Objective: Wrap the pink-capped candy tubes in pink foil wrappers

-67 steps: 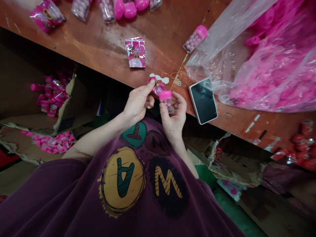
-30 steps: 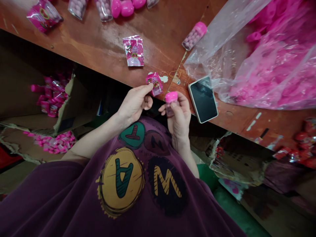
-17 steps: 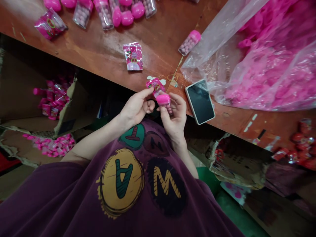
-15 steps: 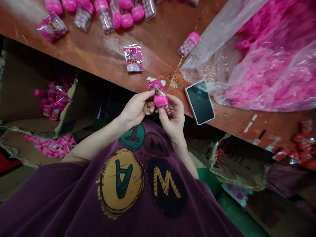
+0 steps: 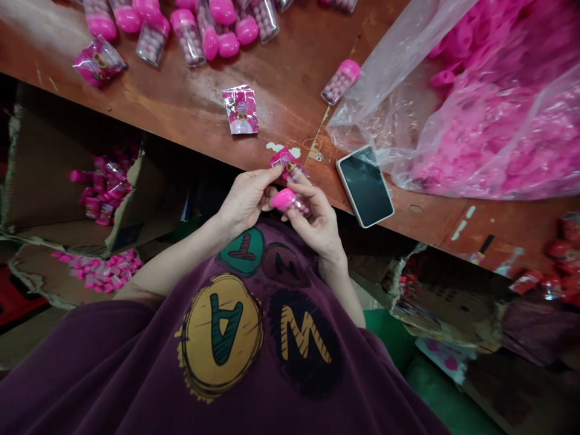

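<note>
While right hand (image 5: 321, 225) holds jar (image 5: 288, 201), sachet (image 5: 285, 158) pinched

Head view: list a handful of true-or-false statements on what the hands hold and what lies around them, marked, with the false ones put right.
1. The right hand holds a pink-capped jar of small balls. True.
2. That jar stands upright, cap on top. False: it is tipped sideways, its cap towards the left hand.
3. A smartphone lies on the table. True.
4. The left hand holds a marker pen. False: it holds a pink printed sachet.
5. A clear plastic bag of pink pieces lies to the right of the smartphone in the picture. True.
</note>
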A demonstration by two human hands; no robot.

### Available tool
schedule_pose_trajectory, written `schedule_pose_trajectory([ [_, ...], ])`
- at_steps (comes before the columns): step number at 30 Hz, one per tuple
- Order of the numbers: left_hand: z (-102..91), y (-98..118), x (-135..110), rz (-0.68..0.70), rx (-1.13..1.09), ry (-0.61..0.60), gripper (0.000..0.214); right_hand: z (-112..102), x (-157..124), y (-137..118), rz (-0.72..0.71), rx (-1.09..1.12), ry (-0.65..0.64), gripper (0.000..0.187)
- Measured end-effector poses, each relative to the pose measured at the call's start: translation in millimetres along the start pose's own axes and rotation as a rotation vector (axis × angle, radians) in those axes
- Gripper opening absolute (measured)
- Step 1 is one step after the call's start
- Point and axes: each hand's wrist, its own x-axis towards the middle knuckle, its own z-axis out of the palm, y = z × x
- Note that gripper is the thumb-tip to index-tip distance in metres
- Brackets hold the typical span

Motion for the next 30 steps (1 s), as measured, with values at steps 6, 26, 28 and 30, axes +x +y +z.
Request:
schedule_pose_trajectory([
  [6, -0.6, 1, 4, 0.009, -0.028, 0.046, 0.027, -5, 0, -9, -0.06, -0.016, -0.112, 0.043],
  [26, 11.0, -4, -1, 0.058, 0.03, 0.143, 0.043, 24, 7, 8, -0.029, -0.02, 0.336, 0.05],
  [28, 10.9, -4, -1, 0.062, 0.047, 0.133, 0.044, 25, 8, 6, -0.011, 0.009, 0.351, 0.049],
  [30, 9.6, -4, 0, 0.059, 0.062, 0.107, 0.043, 25, 10, 4, 0.025, 0.052, 0.357, 0.05],
])
